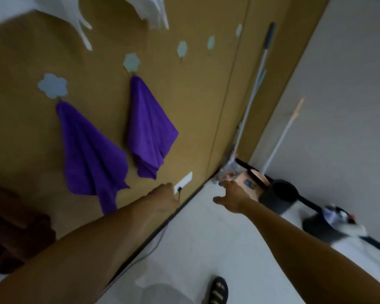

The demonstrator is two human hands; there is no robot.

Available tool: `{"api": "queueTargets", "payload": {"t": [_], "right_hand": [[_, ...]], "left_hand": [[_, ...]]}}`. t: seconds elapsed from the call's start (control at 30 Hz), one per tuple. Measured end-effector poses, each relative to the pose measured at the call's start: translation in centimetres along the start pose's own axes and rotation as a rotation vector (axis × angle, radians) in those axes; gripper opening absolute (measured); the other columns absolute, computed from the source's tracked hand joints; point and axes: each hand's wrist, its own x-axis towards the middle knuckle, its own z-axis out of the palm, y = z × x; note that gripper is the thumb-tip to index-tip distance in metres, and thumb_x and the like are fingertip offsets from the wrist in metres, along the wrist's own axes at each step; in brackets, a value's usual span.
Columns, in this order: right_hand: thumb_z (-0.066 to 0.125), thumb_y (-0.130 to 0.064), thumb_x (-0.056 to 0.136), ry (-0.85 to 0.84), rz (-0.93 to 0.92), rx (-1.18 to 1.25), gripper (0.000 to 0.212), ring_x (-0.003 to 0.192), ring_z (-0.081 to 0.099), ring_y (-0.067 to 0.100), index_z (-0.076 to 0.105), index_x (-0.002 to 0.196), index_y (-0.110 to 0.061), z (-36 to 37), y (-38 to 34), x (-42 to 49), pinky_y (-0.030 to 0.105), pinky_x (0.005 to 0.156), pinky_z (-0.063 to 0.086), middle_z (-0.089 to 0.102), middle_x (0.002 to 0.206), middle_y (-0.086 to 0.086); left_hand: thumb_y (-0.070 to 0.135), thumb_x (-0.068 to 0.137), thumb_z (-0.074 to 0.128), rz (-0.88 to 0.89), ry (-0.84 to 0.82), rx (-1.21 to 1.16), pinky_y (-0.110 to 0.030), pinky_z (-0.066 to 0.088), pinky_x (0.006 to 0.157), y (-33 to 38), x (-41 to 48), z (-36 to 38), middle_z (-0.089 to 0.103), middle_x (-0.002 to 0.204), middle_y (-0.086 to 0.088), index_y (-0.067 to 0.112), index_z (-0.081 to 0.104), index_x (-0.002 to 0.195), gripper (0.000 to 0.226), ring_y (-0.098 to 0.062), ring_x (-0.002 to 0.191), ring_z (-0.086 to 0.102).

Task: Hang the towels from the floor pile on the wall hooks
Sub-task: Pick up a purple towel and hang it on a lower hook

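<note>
Both bare forearms reach out from the bottom of the view, and near them a foot in a black strapped sandal (217, 290) stands on the pale floor (206, 238). At the end of the right arm, the right hand (229, 195) has its fingers spread and holds nothing; it stretches toward the corner where wall meets floor. By my reading it is reaching for the next towel, though no floor pile is visible in this view. The left hand (162, 197) lies close to the tan wall (195, 106), beside a white wall socket plate (183, 182) with a dark plug; its fingers face away, so I cannot tell how they lie, and nothing shows in it.

Outward on that wall, two purple cloth towels (92, 154) (149, 128) each hang by a corner from pale flower-shaped hooks (52, 85) (131, 62), so the cloth drapes in folds. Further flower hooks (181, 48) along the row are bare, probably awaiting towels. White cloths (149, 9) hang higher up. A long-handled mop (253, 84) leans in the corner, out of the way.
</note>
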Motion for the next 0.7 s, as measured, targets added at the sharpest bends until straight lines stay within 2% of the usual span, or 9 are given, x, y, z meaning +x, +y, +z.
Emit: {"api": "queueTargets", "payload": {"t": [0.1, 0.2, 0.27, 0.5, 0.7], "right_hand": [[0.066, -0.043, 0.086, 0.026, 0.132, 0.015, 0.071, 0.133, 0.039, 0.028, 0.036, 0.146, -0.018, 2.0, 4.7, -7.2, 0.037, 0.106, 0.039, 0.035, 0.149, 0.009], [0.065, -0.042, 0.087, 0.068, 0.273, 0.024, 0.066, 0.131, 0.041, 0.028, 0.039, 0.143, -0.02, 3.6, 9.7, -14.2, 0.037, 0.103, 0.04, 0.036, 0.147, 0.008], [0.065, -0.041, 0.087, 0.091, 0.379, 0.044, 0.064, 0.13, 0.042, 0.028, 0.041, 0.142, -0.02, 4.8, 13.0, -18.8, 0.037, 0.104, 0.04, 0.037, 0.146, 0.008], [0.065, -0.039, 0.087, 0.074, 0.656, 0.192, 0.059, 0.13, 0.043, 0.027, 0.045, 0.14, -0.019, 11.1, 24.0, -33.8, 0.034, 0.104, 0.04, 0.04, 0.145, 0.01], [0.06, -0.04, 0.09, 0.063, 0.779, 0.319, 0.055, 0.123, 0.049, 0.026, 0.047, 0.139, -0.02, 19.7, 34.1, -43.6, 0.036, 0.1, 0.044, 0.046, 0.14, 0.008]], "left_hand": [[0.039, 0.077, 0.063, 0.085, -0.151, 0.025, -0.034, 0.049, 0.09, 3.2, -2.4, 3.7, 0.054, 0.127, -0.012, 0.008, 0.044, 0.125, 0.06, -0.027, 0.108, 0.057], [0.045, 0.084, 0.06, 0.178, -0.317, 0.081, -0.036, 0.039, 0.106, 7.3, -4.6, 8.1, 0.031, 0.151, -0.012, 0.01, 0.021, 0.149, 0.083, -0.028, 0.131, 0.04], [0.046, 0.086, 0.059, 0.253, -0.364, 0.118, -0.037, 0.037, 0.108, 10.3, -6.3, 11.3, 0.026, 0.154, -0.011, 0.012, 0.015, 0.151, 0.086, -0.029, 0.134, 0.036], [0.044, 0.087, 0.057, 0.432, -0.552, 0.27, -0.035, 0.04, 0.102, 18.0, -14.9, 23.8, 0.031, 0.15, -0.01, 0.014, 0.023, 0.149, 0.077, -0.029, 0.13, 0.041], [0.044, 0.085, 0.057, 0.453, -0.629, 0.37, -0.031, 0.041, 0.092, 21.3, -22.5, 36.9, 0.041, 0.142, -0.009, 0.017, 0.036, 0.141, 0.066, -0.027, 0.124, 0.047]]}}
